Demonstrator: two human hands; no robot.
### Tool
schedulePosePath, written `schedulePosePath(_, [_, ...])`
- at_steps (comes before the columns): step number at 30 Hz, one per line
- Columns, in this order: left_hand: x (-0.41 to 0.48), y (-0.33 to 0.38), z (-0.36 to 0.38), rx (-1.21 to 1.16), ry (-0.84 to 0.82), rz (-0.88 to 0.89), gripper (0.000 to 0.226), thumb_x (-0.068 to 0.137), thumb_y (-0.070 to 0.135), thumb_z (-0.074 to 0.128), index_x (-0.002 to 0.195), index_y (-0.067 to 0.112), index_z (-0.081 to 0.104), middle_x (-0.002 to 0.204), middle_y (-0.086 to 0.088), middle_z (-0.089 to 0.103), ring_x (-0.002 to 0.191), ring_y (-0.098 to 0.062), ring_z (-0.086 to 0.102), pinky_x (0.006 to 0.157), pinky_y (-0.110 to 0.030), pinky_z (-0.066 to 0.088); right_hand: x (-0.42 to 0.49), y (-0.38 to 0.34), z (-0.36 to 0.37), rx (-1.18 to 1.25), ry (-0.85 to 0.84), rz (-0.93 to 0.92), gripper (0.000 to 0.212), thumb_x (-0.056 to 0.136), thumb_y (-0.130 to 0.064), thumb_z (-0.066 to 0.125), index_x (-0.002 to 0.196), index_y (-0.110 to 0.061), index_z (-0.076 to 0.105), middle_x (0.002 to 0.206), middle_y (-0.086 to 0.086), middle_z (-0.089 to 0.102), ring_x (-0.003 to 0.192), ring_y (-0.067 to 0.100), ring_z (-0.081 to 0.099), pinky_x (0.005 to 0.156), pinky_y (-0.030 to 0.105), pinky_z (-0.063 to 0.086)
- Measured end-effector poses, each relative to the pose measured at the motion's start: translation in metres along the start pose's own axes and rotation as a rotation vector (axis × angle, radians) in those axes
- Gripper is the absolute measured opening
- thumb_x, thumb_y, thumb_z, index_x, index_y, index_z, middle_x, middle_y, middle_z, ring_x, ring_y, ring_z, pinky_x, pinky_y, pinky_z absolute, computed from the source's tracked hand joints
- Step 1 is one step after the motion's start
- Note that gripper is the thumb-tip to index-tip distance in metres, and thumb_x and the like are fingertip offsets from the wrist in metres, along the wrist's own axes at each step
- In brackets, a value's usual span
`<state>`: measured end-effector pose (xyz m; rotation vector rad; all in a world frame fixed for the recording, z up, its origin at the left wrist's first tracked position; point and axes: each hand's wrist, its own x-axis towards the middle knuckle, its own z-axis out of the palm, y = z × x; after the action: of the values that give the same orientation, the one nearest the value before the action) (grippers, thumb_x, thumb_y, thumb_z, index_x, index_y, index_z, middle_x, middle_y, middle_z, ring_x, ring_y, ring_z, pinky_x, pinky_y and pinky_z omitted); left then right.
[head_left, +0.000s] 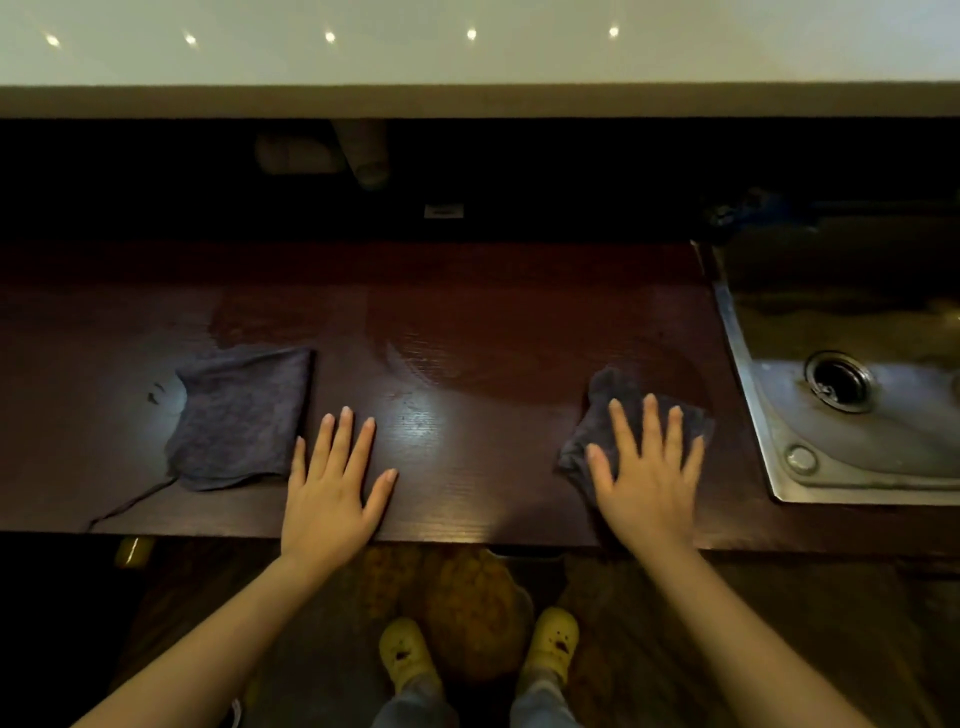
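Dark wet bench (467, 322) spreads before us. We press our right hand (649, 467) flat on a crumpled cloth (605, 395) near the sink (753, 384), fingers (649, 421) straight and spread over its near half. Our left hand (332, 483) lies flat, fingers apart, just beside a folded cloth (244, 415).

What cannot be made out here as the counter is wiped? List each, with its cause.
Head view:
- Crumpled cloth: partly covered by the right hand.
- Sink: cut off by the right edge.
- Recess items behind the counter: too dark, blurred.
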<state>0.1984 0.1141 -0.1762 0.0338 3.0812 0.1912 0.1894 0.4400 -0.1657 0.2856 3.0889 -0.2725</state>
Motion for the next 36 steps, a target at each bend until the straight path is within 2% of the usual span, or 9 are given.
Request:
schedulePosePath(5, [0.001, -0.002, 0.002, 0.013, -0.016, 0.007, 0.067, 0.090, 0.061, 0.011, 0.146, 0.025, 0.009, 0.156, -0.005, 0.014, 0.145, -0.021, 0.006, 0.117, -0.049, 0.010, -0.040, -0.071, 0.014, 0.010, -0.005, -0.119, 0.066, 0.086, -0.060, 0.029, 0.144, -0.028, 0.033, 0.154, 0.012, 0.028, 0.143, 0.038, 0.019, 0.113, 0.061, 0.015])
schedulePosePath(8, [0.001, -0.004, 0.001, -0.012, -0.026, 0.025, 0.065, 0.091, 0.059, 0.009, 0.146, 0.025, 0.009, 0.155, -0.005, 0.012, 0.144, -0.022, 0.006, 0.116, -0.049, 0.009, -0.043, -0.106, 0.021, -0.009, -0.029, -0.215, 0.066, 0.087, -0.062, 0.027, 0.145, -0.030, 0.030, 0.156, 0.010, 0.024, 0.144, 0.037, 0.014, 0.114, 0.060, 0.012])
schedulePosePath(12, [-0.008, -0.013, -0.001, -0.026, -0.030, 0.081, 0.062, 0.092, 0.055, 0.011, 0.146, 0.024, 0.012, 0.156, -0.006, 0.015, 0.144, -0.022, 0.008, 0.116, -0.048, 0.012, -0.024, -0.123, 0.026, -0.030, -0.083, -0.360, 0.065, 0.088, -0.065, 0.022, 0.147, -0.038, 0.015, 0.159, 0.004, 0.012, 0.146, 0.033, 0.002, 0.116, 0.057, 0.003])
schedulePosePath(16, [-0.015, -0.017, -0.004, -0.049, -0.011, 0.088, 0.062, 0.092, 0.056, 0.015, 0.146, 0.027, 0.015, 0.156, -0.003, 0.015, 0.145, -0.020, 0.008, 0.117, -0.045, 0.010, 0.014, -0.142, 0.029, -0.027, -0.112, -0.456, 0.064, 0.087, -0.066, 0.022, 0.145, -0.041, 0.015, 0.160, 0.002, 0.009, 0.147, 0.030, -0.001, 0.115, 0.055, -0.004])
schedulePosePath(20, [-0.015, -0.016, -0.007, -0.034, -0.008, 0.075, 0.061, 0.091, 0.056, 0.023, 0.145, 0.029, 0.019, 0.155, 0.000, 0.016, 0.144, -0.021, 0.010, 0.116, -0.046, 0.014, 0.062, -0.173, 0.036, -0.013, -0.129, -0.497, 0.067, 0.084, -0.068, 0.018, 0.145, -0.043, 0.013, 0.161, 0.001, 0.004, 0.147, 0.029, -0.007, 0.115, 0.054, -0.008])
schedulePosePath(23, [-0.016, -0.015, -0.008, -0.019, -0.001, 0.067, 0.060, 0.090, 0.054, 0.028, 0.144, 0.027, 0.026, 0.154, -0.005, 0.022, 0.143, -0.025, 0.016, 0.114, -0.047, 0.019, 0.101, -0.200, 0.040, 0.005, -0.140, -0.508, 0.065, 0.086, -0.068, 0.024, 0.145, -0.043, 0.013, 0.161, 0.001, 0.002, 0.146, 0.029, -0.009, 0.115, 0.056, -0.008])
schedulePosePath(28, [-0.016, -0.014, -0.009, -0.004, 0.001, 0.047, 0.064, 0.090, 0.054, 0.030, 0.144, 0.018, 0.028, 0.152, -0.014, 0.026, 0.141, -0.030, 0.021, 0.112, -0.051, 0.024, 0.153, -0.243, 0.043, 0.004, -0.178, -0.497, 0.066, 0.086, -0.070, 0.023, 0.146, -0.043, 0.009, 0.161, 0.000, -0.003, 0.146, 0.029, -0.011, 0.114, 0.056, -0.009])
schedulePosePath(33, [-0.017, -0.013, -0.008, -0.007, 0.007, 0.032, 0.070, 0.090, 0.056, 0.027, 0.145, 0.012, 0.022, 0.153, -0.014, 0.020, 0.143, -0.027, 0.014, 0.116, -0.046, 0.013, 0.147, -0.244, 0.044, 0.003, -0.169, -0.527, 0.064, 0.089, -0.066, 0.023, 0.147, -0.040, 0.011, 0.161, 0.000, 0.001, 0.146, 0.028, -0.009, 0.116, 0.055, -0.008])
schedulePosePath(36, [-0.017, -0.014, -0.009, -0.007, 0.010, 0.035, 0.073, 0.089, 0.057, 0.027, 0.144, 0.009, 0.025, 0.153, -0.015, 0.022, 0.142, -0.028, 0.017, 0.116, -0.044, 0.014, 0.111, -0.230, 0.044, 0.021, -0.122, -0.609, 0.064, 0.089, -0.063, 0.026, 0.147, -0.037, 0.015, 0.161, 0.000, 0.006, 0.147, 0.026, -0.004, 0.116, 0.053, -0.007])
